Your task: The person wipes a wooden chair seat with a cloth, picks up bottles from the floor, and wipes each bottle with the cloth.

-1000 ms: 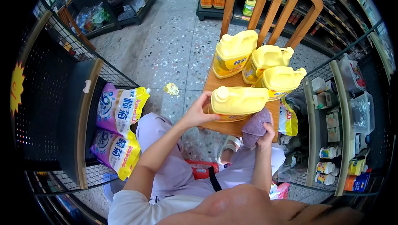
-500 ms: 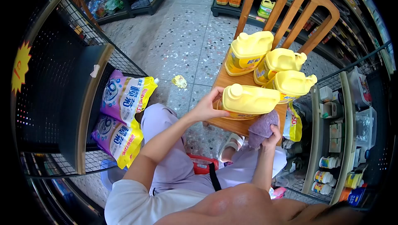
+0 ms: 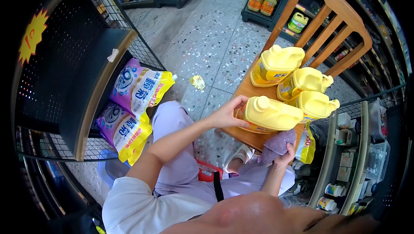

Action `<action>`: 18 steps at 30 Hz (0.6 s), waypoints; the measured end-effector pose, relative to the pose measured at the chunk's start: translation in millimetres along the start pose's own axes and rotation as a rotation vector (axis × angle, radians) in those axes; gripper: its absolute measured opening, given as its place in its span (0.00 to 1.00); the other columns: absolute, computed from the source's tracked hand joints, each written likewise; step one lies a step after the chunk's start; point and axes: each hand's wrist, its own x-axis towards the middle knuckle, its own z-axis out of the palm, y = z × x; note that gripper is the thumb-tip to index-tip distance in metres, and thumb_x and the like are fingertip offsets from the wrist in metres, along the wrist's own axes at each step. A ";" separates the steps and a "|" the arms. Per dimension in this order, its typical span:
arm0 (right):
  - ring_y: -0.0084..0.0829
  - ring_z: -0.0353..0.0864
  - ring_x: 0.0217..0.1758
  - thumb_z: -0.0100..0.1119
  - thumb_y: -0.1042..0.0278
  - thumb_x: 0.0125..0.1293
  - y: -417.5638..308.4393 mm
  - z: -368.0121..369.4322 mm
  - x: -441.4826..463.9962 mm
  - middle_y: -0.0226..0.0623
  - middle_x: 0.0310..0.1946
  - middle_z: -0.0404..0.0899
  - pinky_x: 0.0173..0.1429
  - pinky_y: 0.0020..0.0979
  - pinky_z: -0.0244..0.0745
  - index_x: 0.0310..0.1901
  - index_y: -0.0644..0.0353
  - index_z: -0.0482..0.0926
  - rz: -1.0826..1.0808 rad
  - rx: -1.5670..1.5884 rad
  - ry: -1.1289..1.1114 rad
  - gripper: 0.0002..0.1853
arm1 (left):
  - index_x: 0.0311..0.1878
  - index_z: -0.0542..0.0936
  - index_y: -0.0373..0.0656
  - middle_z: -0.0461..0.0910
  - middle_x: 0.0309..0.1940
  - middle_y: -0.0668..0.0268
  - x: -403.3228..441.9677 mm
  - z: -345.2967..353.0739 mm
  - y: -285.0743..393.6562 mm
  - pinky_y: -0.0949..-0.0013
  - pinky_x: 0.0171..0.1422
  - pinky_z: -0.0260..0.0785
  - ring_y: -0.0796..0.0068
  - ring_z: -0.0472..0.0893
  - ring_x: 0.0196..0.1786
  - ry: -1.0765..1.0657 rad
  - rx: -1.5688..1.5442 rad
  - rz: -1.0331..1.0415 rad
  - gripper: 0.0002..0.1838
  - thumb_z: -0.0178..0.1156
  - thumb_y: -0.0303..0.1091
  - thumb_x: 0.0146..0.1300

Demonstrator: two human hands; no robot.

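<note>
My left hand (image 3: 233,113) grips the left end of a yellow jug (image 3: 271,114), thumb in front and fingers behind. The jug stands upright on the seat of a wooden chair (image 3: 246,135), its cap toward the left. A folded purple cloth (image 3: 278,145) is in my closed right hand (image 3: 285,155), close by the jug's lower right end. Three more yellow jugs stand behind on the seat: one at the back left (image 3: 276,63), one in the middle (image 3: 304,82) and one at the right (image 3: 314,104).
Purple and yellow detergent bags (image 3: 138,88) lean by a dark shelf (image 3: 97,83) on my left. To the right, a shelf rack (image 3: 360,148) holds boxes and small tubs. The chair back (image 3: 332,23) rises behind the jugs. A yellow scrap (image 3: 197,82) lies on the speckled floor.
My view has shifted, so the chair and jugs sit slightly lower and farther right in it. Both hands keep their holds on the jug and the cloth.
</note>
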 end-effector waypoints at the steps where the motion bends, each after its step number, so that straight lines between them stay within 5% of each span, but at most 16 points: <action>1: 0.40 0.79 0.51 0.60 0.62 0.49 -0.1 -0.5 -0.3 0.45 0.48 0.78 0.56 0.37 0.75 0.60 0.65 0.69 0.003 -0.001 -0.014 0.34 | 0.62 0.65 0.42 0.67 0.62 0.66 -0.6 0.1 -1.5 0.65 0.78 0.48 0.74 0.63 0.70 -0.003 0.000 0.006 0.40 0.77 0.28 0.47; 4: 0.41 0.79 0.51 0.61 0.62 0.49 2.4 -8.9 -1.1 0.45 0.48 0.77 0.57 0.38 0.75 0.60 0.65 0.68 0.005 -0.002 0.006 0.34 | 0.63 0.65 0.41 0.67 0.63 0.66 -0.6 0.5 -2.9 0.65 0.78 0.48 0.73 0.63 0.70 0.004 0.000 0.013 0.41 0.77 0.28 0.47; 5: 0.41 0.79 0.51 0.61 0.62 0.49 3.2 -11.6 1.2 0.45 0.49 0.77 0.57 0.38 0.75 0.61 0.65 0.68 -0.005 0.001 0.019 0.35 | 0.62 0.66 0.39 0.71 0.59 0.65 -0.9 1.7 -1.7 0.65 0.74 0.56 0.72 0.68 0.66 0.028 0.013 0.064 0.39 0.78 0.31 0.48; 8: 0.42 0.78 0.52 0.61 0.61 0.49 0.8 -5.4 0.5 0.46 0.50 0.77 0.58 0.38 0.74 0.62 0.65 0.67 0.005 -0.012 -0.010 0.36 | 0.63 0.64 0.41 0.67 0.63 0.66 0.0 -1.3 -1.1 0.65 0.78 0.48 0.73 0.62 0.71 -0.010 -0.014 -0.006 0.42 0.78 0.29 0.46; 18: 0.42 0.78 0.53 0.60 0.60 0.48 -0.9 -1.8 0.3 0.47 0.51 0.76 0.58 0.39 0.73 0.62 0.66 0.67 0.002 -0.027 -0.009 0.37 | 0.62 0.65 0.42 0.68 0.62 0.67 -0.3 0.6 -1.9 0.66 0.78 0.48 0.74 0.63 0.70 0.001 -0.021 0.002 0.41 0.78 0.30 0.47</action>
